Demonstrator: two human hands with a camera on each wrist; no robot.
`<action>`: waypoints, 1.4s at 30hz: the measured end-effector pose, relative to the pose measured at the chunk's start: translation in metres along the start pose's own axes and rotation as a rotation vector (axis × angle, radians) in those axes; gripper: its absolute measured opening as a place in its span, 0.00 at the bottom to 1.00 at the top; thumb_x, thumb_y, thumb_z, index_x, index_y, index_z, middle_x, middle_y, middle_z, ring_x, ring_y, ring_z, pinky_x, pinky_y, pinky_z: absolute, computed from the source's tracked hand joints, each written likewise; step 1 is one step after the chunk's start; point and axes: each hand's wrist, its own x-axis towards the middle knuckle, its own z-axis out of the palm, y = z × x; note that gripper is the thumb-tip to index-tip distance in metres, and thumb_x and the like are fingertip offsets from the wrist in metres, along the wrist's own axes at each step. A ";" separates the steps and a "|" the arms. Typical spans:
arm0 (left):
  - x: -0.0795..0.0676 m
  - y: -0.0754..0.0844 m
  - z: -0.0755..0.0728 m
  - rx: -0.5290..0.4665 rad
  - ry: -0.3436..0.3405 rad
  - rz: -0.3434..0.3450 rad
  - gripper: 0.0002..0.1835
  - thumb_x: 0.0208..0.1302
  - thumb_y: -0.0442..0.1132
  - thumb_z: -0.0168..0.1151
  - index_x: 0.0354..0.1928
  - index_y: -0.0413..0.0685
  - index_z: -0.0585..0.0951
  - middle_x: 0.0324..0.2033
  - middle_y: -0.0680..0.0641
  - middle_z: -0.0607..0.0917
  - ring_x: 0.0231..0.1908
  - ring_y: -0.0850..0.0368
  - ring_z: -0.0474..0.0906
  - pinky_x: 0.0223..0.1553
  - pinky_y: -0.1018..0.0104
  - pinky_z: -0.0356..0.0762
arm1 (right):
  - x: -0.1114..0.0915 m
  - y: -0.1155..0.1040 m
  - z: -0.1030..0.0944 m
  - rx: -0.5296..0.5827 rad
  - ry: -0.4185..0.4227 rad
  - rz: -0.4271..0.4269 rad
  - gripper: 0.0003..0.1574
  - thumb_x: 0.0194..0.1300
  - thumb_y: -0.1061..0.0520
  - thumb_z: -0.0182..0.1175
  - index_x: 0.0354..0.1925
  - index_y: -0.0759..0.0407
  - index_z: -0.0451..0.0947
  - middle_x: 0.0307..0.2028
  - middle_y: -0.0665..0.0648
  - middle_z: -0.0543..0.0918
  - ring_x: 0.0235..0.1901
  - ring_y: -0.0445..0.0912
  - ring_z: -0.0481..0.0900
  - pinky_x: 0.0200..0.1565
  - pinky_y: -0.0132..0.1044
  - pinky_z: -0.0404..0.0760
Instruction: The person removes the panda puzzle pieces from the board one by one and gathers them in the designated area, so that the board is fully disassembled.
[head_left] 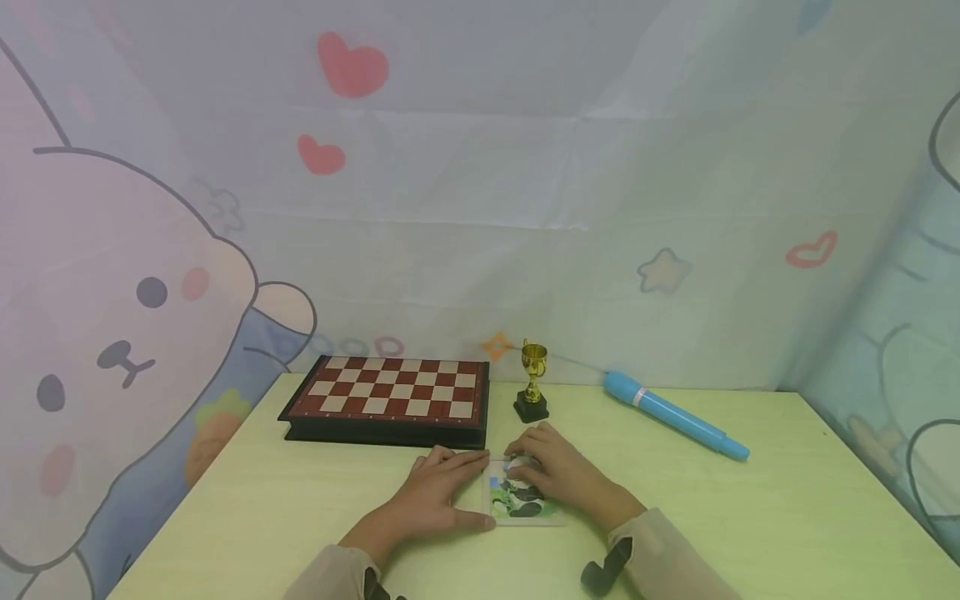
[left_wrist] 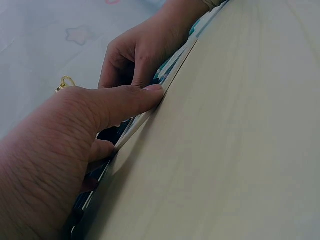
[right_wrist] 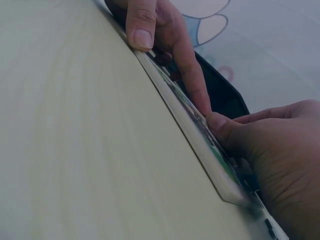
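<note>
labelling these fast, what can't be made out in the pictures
Picture panel: head view, upper right covered by the right hand.
Whether that hand grips anything: head view, its back hides it.
Gold trophy: left wrist view, mostly hidden behind the left hand.
Right sleeve: head view, cut off by the bottom edge.

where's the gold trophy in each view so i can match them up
Head: gold trophy just right of centre, beyond the right hand.
Left wrist: only a gold bit shows, upper left, behind the left hand.
Right wrist: not in it.
Shared landmark: the flat picture panel at both hands.
</note>
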 end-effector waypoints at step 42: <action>-0.002 0.002 -0.002 -0.029 0.002 -0.008 0.50 0.53 0.77 0.61 0.75 0.61 0.68 0.71 0.63 0.69 0.51 0.63 0.62 0.48 0.61 0.62 | 0.000 -0.017 -0.013 -0.074 -0.089 0.113 0.10 0.70 0.54 0.64 0.49 0.48 0.81 0.42 0.43 0.82 0.39 0.36 0.76 0.44 0.38 0.82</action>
